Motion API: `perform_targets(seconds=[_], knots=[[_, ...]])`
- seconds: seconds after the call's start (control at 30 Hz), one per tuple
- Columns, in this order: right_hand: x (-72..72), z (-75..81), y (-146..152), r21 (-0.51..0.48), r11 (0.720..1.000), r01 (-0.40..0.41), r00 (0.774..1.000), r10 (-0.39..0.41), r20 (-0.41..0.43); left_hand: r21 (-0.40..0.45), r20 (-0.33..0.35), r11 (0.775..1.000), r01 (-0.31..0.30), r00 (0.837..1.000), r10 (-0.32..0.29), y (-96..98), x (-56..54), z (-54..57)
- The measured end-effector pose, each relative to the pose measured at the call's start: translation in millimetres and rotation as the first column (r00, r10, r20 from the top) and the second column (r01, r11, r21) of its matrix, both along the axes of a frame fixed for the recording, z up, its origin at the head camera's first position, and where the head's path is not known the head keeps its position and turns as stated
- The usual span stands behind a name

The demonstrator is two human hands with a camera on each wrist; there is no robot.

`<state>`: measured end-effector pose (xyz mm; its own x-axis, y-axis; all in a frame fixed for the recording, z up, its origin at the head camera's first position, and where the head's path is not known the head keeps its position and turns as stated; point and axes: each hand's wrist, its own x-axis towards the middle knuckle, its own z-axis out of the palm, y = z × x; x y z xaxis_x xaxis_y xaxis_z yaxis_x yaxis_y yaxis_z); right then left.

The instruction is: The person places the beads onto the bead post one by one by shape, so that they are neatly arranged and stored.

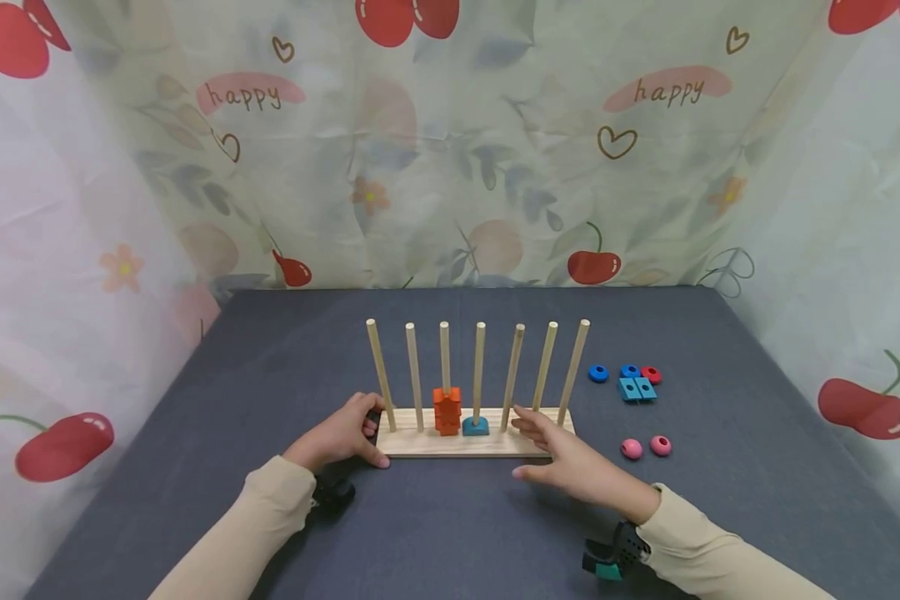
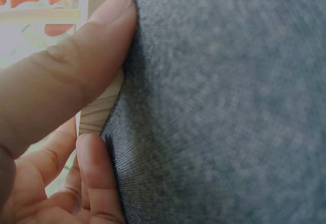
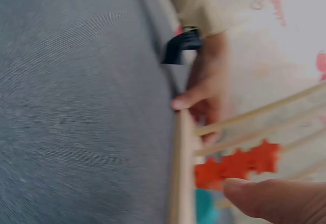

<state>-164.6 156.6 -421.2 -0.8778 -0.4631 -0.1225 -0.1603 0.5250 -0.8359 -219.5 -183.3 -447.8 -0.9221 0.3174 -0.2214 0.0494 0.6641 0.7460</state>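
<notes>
A wooden peg board (image 1: 450,447) with several upright pegs stands in the middle of the table in the head view. My left hand (image 1: 342,435) grips its left end, thumb along the front edge (image 2: 109,28) and fingers around the end. Stacked orange star-edged pieces (image 1: 447,412) sit on the third peg from the left; a blue round-topped block (image 1: 476,427) is at the base of the peg beside it. My right hand (image 1: 566,460) is at the board's right part, fingertips over it, thumb apart and nothing held. The right wrist view is blurred, with the right thumb (image 3: 280,198) in front of the orange stack.
Right of the board lie blue rings (image 1: 598,373), a red ring (image 1: 651,375) and light-blue square blocks (image 1: 637,389). Nearer the front are two pink beads (image 1: 632,449). A patterned curtain (image 1: 450,167) encloses the dark table (image 1: 450,533) at the back and sides.
</notes>
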Motion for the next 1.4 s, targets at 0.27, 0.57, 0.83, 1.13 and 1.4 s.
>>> perform_targets(seconds=[0.27,0.57,0.83,1.13,1.4], knots=[[8.1,41.5,26.7,-0.047,0.999,-0.015,0.997,0.011,-0.072,-0.002,0.002,1.0,-0.002,1.0,0.002,0.2,-0.6,-0.6],[4.1,82.9,61.3,-0.215,0.972,0.093,0.94,-0.157,-0.303,0.001,0.013,1.0,-0.003,1.0,0.003,0.1,-0.3,0.8],[-17.2,86.7,97.5,-0.34,0.888,0.31,0.865,-0.412,-0.287,0.001,0.017,1.0,-0.004,1.0,0.004,0.7,0.8,1.9],[-55.8,45.1,129.0,-0.035,0.903,0.428,0.89,-0.428,-0.158,-0.001,0.015,1.0,-0.011,1.0,0.011,1.8,1.0,2.2],[-78.8,10.0,139.7,0.222,0.888,0.402,0.916,-0.389,-0.101,-0.005,0.012,1.0,-0.011,1.0,0.012,1.6,-0.5,1.5]])
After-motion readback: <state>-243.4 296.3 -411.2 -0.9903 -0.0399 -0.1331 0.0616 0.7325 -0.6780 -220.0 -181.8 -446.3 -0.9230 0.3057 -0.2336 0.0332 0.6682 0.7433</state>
